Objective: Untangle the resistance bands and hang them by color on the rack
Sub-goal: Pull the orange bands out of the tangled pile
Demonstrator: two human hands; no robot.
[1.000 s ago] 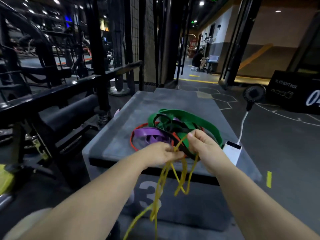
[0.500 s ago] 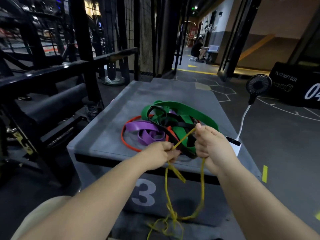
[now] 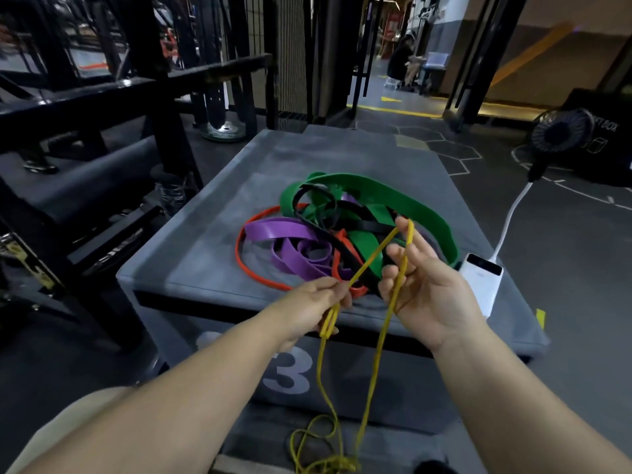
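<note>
The left grip [image 3: 318,299] pinches the yellow band [image 3: 372,258] between thumb and fingertips. From there one strand slants up and to the right, over a fingertip of the right grip [image 3: 431,285]. That grip lies palm up with its fingers spread. The band then drops across the palm, and both strands hang nearly vertical before the plyo box [image 3: 205,254], ending in a seemingly knotted coil on the floor. On the box lie the tangled green band [image 3: 376,193], purple band [image 3: 280,230], red band [image 3: 239,258] and black band [image 3: 307,196], with a white power bank [image 3: 482,282] at its right edge.
</note>
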